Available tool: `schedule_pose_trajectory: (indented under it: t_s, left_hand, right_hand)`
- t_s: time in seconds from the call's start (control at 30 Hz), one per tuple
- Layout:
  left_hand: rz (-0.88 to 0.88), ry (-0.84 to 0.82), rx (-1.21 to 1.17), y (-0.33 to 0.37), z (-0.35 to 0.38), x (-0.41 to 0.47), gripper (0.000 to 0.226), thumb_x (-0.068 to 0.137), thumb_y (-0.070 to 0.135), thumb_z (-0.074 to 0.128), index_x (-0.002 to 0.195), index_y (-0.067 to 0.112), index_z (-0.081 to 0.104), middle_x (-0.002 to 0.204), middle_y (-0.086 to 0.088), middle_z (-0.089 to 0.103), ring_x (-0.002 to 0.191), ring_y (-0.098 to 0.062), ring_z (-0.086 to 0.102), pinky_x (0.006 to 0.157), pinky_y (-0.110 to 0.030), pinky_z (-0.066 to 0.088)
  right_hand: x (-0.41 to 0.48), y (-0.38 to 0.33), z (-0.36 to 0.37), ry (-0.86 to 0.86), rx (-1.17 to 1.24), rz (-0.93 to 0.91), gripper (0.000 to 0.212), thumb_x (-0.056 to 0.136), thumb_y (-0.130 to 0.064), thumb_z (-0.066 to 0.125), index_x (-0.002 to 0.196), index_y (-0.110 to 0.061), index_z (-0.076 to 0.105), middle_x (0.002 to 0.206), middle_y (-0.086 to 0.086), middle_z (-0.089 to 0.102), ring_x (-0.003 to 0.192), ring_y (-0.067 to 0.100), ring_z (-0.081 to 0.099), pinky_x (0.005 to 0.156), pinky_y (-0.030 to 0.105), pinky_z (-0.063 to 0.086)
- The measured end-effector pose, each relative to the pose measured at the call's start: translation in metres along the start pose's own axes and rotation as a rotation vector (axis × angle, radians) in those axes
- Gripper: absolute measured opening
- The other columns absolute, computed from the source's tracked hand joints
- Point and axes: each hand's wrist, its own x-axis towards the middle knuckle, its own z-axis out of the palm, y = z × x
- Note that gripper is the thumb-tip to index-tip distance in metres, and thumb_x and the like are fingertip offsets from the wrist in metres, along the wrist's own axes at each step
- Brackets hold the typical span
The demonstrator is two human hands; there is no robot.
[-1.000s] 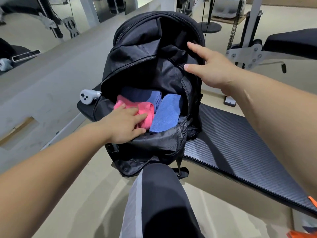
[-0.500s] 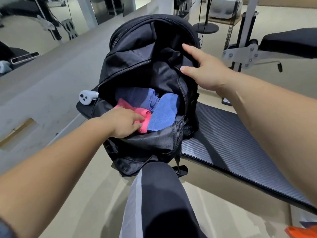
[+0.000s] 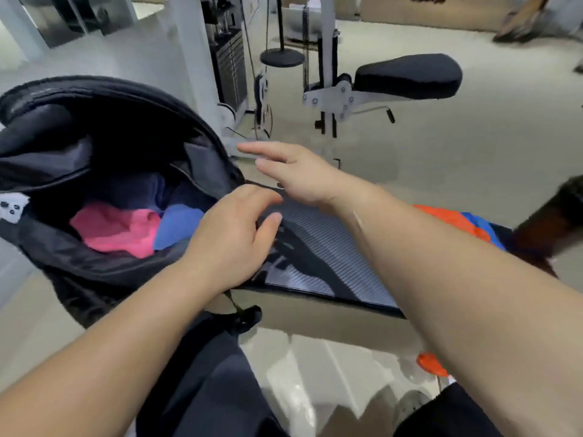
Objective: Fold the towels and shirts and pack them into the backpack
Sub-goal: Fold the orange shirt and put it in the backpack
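- The black ribbed table [image 3: 331, 247] runs from the left towards the right edge of the view.
- The black backpack [image 3: 94, 121] stands on the table's left end with its main pocket gaping open.
- The left hand [image 3: 230, 238] hovers at the backpack's right rim, fingers [image 3: 265, 197] loosely curled, thumb apart, gripping nothing.
- The right hand [image 3: 299, 175] hangs just beyond it above the table, fingers [image 3: 252, 149] straight and spread, clear of the backpack.
- A pink towel [image 3: 116, 228] lies inside the backpack, touching a blue towel [image 3: 176, 225] on its right; a dark blue cloth [image 3: 138, 190] sits behind both.
- Orange and blue cloths [image 3: 451, 220] lie at the table's far right end.
- A white controller [image 3: 12, 209] pokes out at the backpack's left side.
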Motion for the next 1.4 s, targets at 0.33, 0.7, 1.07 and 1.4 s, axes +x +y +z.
schedule_pose_trajectory:
  t_s: [0.33, 0.7, 1.07, 1.4]
  left_hand:
    - [-0.022, -0.418, 0.077, 0.088, 0.133, 0.061, 0.043, 0.1, 0.042, 0.052, 0.14, 0.028, 0.05, 0.138, -0.001, 0.053, 0.124, -0.024, 0.053, 0.102, -0.041, 0.045]
    - [0.071, -0.655, 0.23, 0.149, 0.253, 0.067, 0.058, 0.097, 0.049, 0.052, 0.152, 0.04, 0.036, 0.161, -0.003, 0.029, 0.142, -0.034, 0.033, 0.113, -0.049, 0.037]
    - [0.028, -0.36, 0.341, 0.144, 0.266, 0.071, 0.045, 0.09, 0.066, 0.053, 0.074, 0.023, 0.057, 0.084, 0.004, 0.05, 0.097, -0.026, 0.058, 0.075, -0.038, 0.043]
    - [-0.066, -0.207, 0.138, 0.137, 0.253, 0.072, 0.016, 0.085, 0.018, 0.055, 0.097, 0.014, 0.065, 0.096, -0.006, 0.067, 0.092, -0.033, 0.061, 0.073, -0.043, 0.051]
  right_hand:
    - [-0.146, 0.162, -0.066, 0.259, -0.212, 0.486, 0.048, 0.099, -0.029, 0.058, 0.145, -0.021, 0.051, 0.149, 0.005, 0.05, 0.138, 0.022, 0.044, 0.112, 0.028, 0.03]
    - [-0.232, 0.242, -0.068, 0.501, -0.357, 0.58, 0.044, 0.091, -0.038, 0.059, 0.133, -0.025, 0.061, 0.134, 0.002, 0.058, 0.126, 0.028, 0.05, 0.11, 0.041, 0.037]
    - [-0.232, 0.245, -0.079, 0.378, -0.482, 0.659, 0.046, 0.092, -0.044, 0.059, 0.131, -0.02, 0.062, 0.138, 0.001, 0.052, 0.129, 0.03, 0.041, 0.107, 0.042, 0.036]
    - [-0.236, 0.243, -0.073, 0.367, -0.506, 0.62, 0.046, 0.09, -0.055, 0.058, 0.133, -0.037, 0.06, 0.146, -0.005, 0.047, 0.137, 0.026, 0.033, 0.107, 0.045, 0.028]
